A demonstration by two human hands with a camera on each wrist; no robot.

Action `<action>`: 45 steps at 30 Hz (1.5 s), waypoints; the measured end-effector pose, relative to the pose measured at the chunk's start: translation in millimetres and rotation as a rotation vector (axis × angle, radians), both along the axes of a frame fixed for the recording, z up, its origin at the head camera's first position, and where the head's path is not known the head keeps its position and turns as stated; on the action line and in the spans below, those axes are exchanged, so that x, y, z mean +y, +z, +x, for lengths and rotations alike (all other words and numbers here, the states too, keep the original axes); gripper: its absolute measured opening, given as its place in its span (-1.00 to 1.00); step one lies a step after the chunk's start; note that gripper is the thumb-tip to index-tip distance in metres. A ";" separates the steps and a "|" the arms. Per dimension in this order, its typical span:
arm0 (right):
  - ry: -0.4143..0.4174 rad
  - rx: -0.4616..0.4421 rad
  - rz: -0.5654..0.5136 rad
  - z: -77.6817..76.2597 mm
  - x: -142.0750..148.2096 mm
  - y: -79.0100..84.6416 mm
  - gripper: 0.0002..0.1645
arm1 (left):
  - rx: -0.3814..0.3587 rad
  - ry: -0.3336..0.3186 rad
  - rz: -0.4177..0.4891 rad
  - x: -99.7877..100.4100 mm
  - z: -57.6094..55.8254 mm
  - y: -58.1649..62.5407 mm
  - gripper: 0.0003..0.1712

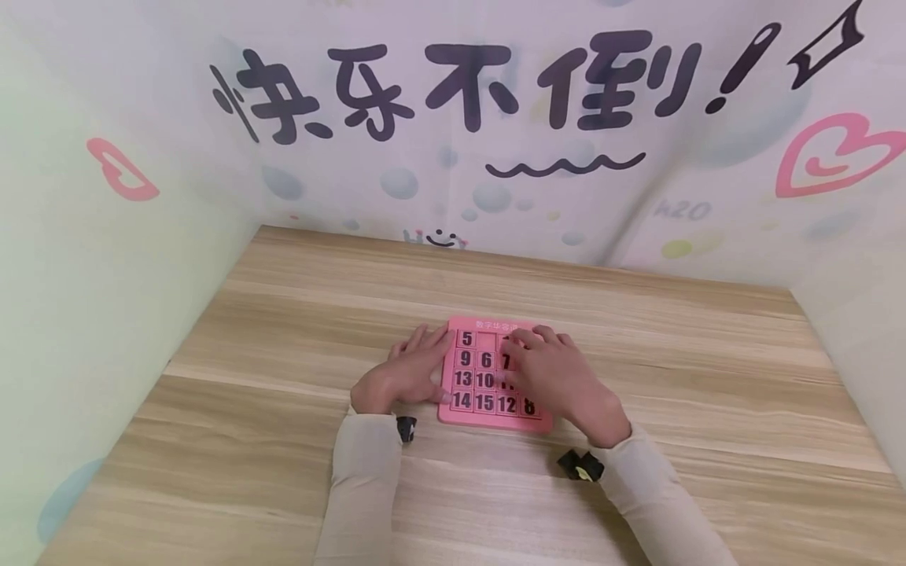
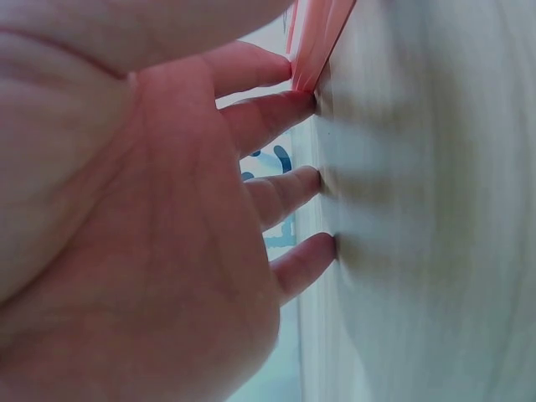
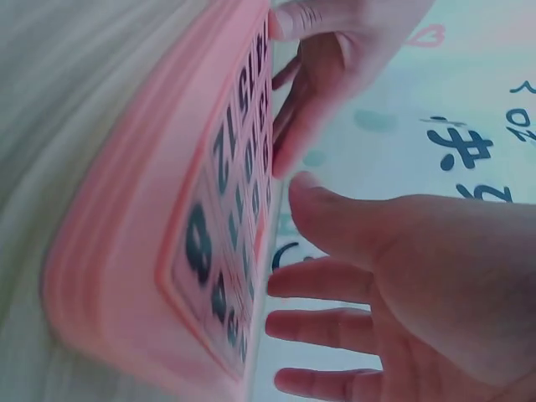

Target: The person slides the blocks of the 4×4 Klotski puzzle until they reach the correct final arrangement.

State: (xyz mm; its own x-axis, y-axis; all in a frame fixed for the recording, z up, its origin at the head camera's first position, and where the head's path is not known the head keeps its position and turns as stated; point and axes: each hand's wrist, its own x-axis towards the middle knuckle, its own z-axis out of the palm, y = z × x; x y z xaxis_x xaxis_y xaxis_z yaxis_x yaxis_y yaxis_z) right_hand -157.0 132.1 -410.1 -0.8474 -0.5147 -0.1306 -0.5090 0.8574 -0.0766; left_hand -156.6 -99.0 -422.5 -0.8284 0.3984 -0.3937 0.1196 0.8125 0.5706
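A pink sliding number puzzle [image 1: 495, 423] lies flat on the table, its bottom row showing 14, 15, 12 and 8. In the top row an open slot [image 1: 487, 341] sits just right of the 5 tile [image 1: 466, 339]. My left hand [image 1: 406, 373] rests along the puzzle's left side, thumb at the lower left corner; in the left wrist view its fingers reach out fairly straight, some tips on the tabletop. Over the right part is my right hand [image 1: 555, 377], fingers [image 3: 322, 328] extended and thumb near the 11 tile, hiding the right column's upper tiles.
The wood-grain table [image 1: 297, 330] ends at a printed backdrop [image 1: 453, 189] with dark lettering, and pale side panels [image 1: 92, 299] flank it. Small black devices [image 1: 582, 465] sit at both wrists.
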 end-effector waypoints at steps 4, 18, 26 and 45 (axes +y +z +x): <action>0.016 -0.027 -0.010 0.8 5.3 2.2 -0.37 | 0.003 -0.002 -0.009 -2.0 0.1 1.2 0.18; 0.054 -0.015 -0.010 0.9 1.3 -3.0 -0.38 | 0.005 0.000 0.002 -2.5 0.4 0.2 0.18; 0.055 -0.021 -0.030 1.2 -1.1 -7.4 -0.34 | 0.009 -0.004 -0.003 -1.2 0.9 -1.0 0.17; 0.042 -0.035 -0.043 3.8 -10.2 -10.1 -0.24 | 0.007 -0.012 -0.007 0.0 0.7 1.1 0.16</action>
